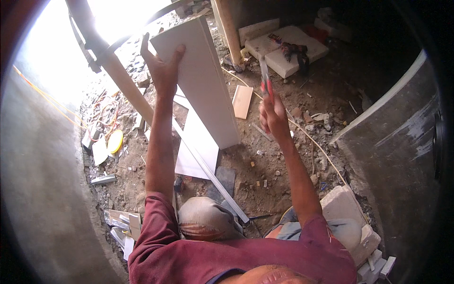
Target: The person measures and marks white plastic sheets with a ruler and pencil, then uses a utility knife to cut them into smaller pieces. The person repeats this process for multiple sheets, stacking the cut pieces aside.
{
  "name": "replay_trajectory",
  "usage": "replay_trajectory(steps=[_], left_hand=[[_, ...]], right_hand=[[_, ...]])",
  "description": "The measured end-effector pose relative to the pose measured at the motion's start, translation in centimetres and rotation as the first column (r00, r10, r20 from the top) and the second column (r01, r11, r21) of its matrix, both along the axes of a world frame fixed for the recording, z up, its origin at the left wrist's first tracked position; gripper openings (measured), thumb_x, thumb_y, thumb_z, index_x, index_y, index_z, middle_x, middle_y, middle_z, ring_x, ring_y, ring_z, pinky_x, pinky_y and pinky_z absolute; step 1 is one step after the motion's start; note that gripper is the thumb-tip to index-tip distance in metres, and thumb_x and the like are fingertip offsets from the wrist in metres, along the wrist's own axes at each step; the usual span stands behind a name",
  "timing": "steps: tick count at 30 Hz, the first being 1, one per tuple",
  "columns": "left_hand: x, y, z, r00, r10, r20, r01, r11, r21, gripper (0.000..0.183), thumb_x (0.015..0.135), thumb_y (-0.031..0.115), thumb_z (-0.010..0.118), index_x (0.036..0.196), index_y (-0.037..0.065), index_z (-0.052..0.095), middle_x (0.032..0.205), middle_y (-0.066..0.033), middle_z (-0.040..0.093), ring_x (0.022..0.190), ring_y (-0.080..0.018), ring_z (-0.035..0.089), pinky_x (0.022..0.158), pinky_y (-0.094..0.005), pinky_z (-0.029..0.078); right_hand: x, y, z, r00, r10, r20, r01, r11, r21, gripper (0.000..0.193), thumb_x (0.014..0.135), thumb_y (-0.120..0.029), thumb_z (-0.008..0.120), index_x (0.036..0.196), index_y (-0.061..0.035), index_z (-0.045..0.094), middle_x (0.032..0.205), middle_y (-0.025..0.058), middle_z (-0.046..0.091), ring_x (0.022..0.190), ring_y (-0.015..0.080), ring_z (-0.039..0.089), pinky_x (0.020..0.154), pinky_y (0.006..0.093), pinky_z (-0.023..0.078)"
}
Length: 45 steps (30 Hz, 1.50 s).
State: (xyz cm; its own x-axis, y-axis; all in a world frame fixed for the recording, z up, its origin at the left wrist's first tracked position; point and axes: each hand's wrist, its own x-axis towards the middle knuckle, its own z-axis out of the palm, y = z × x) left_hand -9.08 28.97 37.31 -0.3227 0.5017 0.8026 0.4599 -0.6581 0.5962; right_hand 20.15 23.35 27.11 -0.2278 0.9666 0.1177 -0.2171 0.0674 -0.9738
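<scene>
The left hand [164, 73] grips the left edge of a long pale grey panel [203, 80], thumb on its face; the panel stands tilted at upper centre of the frame, its lower end by the dirt floor [257, 165]. The right hand [275, 116], right of centre, is closed around a red-handled tool [267, 86] whose pale upper end points up, too blurred to identify. A small tan tile [242, 102] lies between panel and tool. Left of the panel's lower end are a white sheet [196, 154] and a long white strip [215, 182].
</scene>
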Motion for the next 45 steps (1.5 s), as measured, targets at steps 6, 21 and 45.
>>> replay_trajectory(steps=[6, 21, 45], left_hand=[[-0.2, -2.0, 7.5, 0.952, -0.017, -0.305, -0.067, 0.962, -0.264, 0.045, 0.085, 0.03, 0.071, 0.12, 0.002, 0.065, 0.107, -0.015, 0.07, 0.096, -0.0226, 0.067, 0.084, -0.0348, 0.053], [2.3, -2.0, 9.9, 0.558, 0.241, -0.794, -0.343, 0.938, 0.044, 0.024, 0.091, 0.037, 0.064, 0.091, 0.014, 0.071, 0.087, -0.0067, 0.07, 0.083, -0.0318, 0.068, 0.074, -0.0445, 0.052], [-7.4, 2.3, 5.9, 0.489, 0.481, -0.727, -0.474, 0.847, 0.241, 0.022, 0.09, 0.034, 0.065, 0.086, 0.013, 0.069, 0.082, -0.0089, 0.07, 0.077, -0.0313, 0.067, 0.067, -0.0434, 0.052]], right_hand=[[-4.3, 2.7, 13.8, 0.937, -0.09, 0.337, -0.044, 0.928, 0.37, 0.049, 0.102, -0.039, 0.045, 0.126, 0.0037, 0.05, 0.079, 0.0131, 0.064, 0.07, 0.0228, 0.067, 0.064, 0.0373, 0.055], [-5.2, 3.0, 21.5, 0.697, -0.159, 0.699, -0.19, 0.899, 0.394, 0.052, 0.102, -0.045, 0.045, 0.127, 0.0004, 0.052, 0.076, 0.0155, 0.065, 0.056, 0.0212, 0.066, 0.056, 0.0377, 0.055], [-4.8, -1.9, -19.4, 0.453, -0.198, 0.869, -0.198, 0.928, 0.315, 0.046, 0.098, -0.026, 0.055, 0.136, -0.0157, 0.032, 0.074, 0.0235, 0.068, 0.062, 0.0484, 0.066, 0.05, 0.0571, 0.052]])
